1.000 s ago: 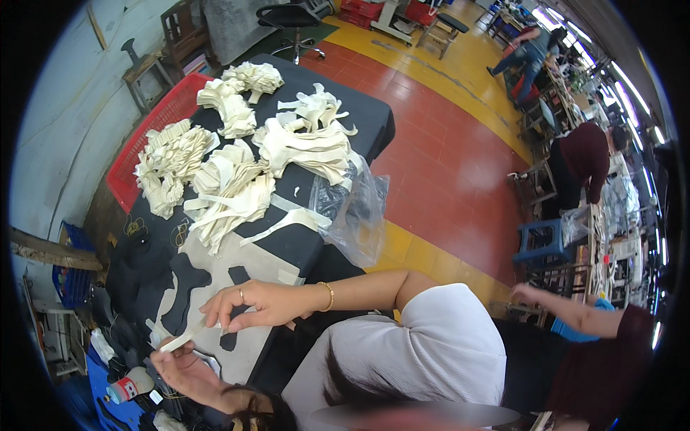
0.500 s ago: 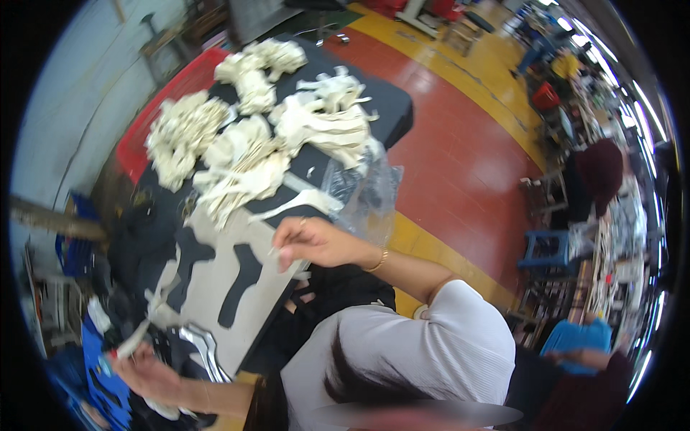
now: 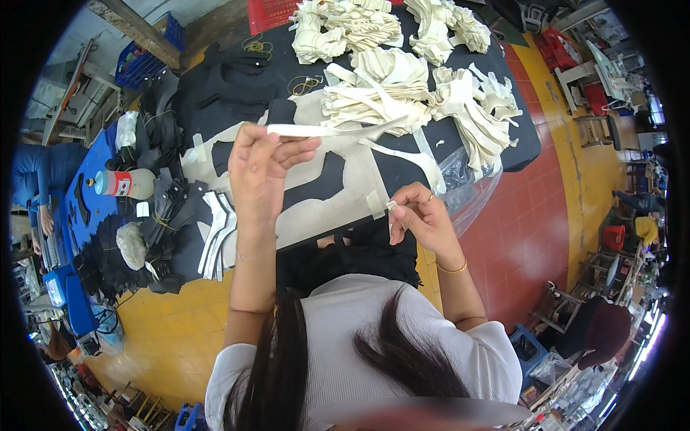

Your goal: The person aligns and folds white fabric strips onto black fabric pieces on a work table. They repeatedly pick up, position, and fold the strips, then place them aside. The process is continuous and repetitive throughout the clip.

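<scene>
My left hand (image 3: 260, 169) is raised over the near side of the table, thumb and fingers closed on the end of a long cream cut piece (image 3: 316, 131). The free end of the piece points right, toward the cream stacks (image 3: 377, 90). Lower and to the right, my right hand (image 3: 428, 223) pinches a small white scrap (image 3: 392, 205) between thumb and fingertips. Beneath both hands lies a pale sheet (image 3: 302, 223) with dark shaped pieces (image 3: 320, 179) on it. Another curved cream piece (image 3: 413, 159) rests flat near my right hand.
Silver Y-shaped pieces (image 3: 215, 233) lie left of my left forearm. Beyond them are bundled black pieces (image 3: 165, 215) and a bottle with a red label (image 3: 126, 184). A clear plastic bag (image 3: 467, 187) hangs at the table's right edge. Another person's arm (image 3: 44, 215) shows at far left.
My left hand has come from the lower left to the middle with the cream piece. My right hand remains near the table's front edge, still pinching. The view has turned left.
</scene>
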Motion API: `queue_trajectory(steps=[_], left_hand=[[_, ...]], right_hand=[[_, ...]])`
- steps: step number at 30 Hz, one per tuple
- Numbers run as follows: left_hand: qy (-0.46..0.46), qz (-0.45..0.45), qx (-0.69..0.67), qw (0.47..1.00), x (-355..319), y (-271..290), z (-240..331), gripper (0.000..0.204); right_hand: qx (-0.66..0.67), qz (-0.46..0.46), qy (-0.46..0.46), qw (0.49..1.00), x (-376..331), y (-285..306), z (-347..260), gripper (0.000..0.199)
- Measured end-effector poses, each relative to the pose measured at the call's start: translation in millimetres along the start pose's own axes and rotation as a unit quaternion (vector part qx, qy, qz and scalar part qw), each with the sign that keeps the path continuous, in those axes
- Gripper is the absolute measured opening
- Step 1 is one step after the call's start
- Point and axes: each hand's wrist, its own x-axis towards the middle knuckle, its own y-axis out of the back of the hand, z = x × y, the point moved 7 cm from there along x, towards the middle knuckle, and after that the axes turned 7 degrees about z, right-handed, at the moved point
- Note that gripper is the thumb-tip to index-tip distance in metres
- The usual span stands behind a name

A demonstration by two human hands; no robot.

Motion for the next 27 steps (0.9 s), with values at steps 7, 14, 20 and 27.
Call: queue_trajectory(steps=[7, 14, 20, 27], left_hand=[[0.041, 0.219, 0.083, 0.971, -16.6, 155.8, -47.6, 0.012], [0.061, 0.295, 0.133, 0.944, -36.0, 186.8, -35.5, 0.033], [0.031, 0.221, 0.399, 0.890, -53.4, 141.1, -10.0, 0.043], [0.059, -0.068, 0.406, 0.910, -88.4, 52.0, -41.4, 0.026]], right_hand=[[-0.011, 0.007, -0.067, 0.998, 11.4, -0.3, 11.0, 0.013], [-0.031, -0.043, -0.021, 0.998, 24.6, -25.9, -3.9, 0.018], [-0.021, -0.051, -0.071, 0.996, 26.6, -40.9, 0.3, 0.020], [-0.134, -0.111, -0.089, 0.981, 32.2, -77.3, 22.7, 0.020]])
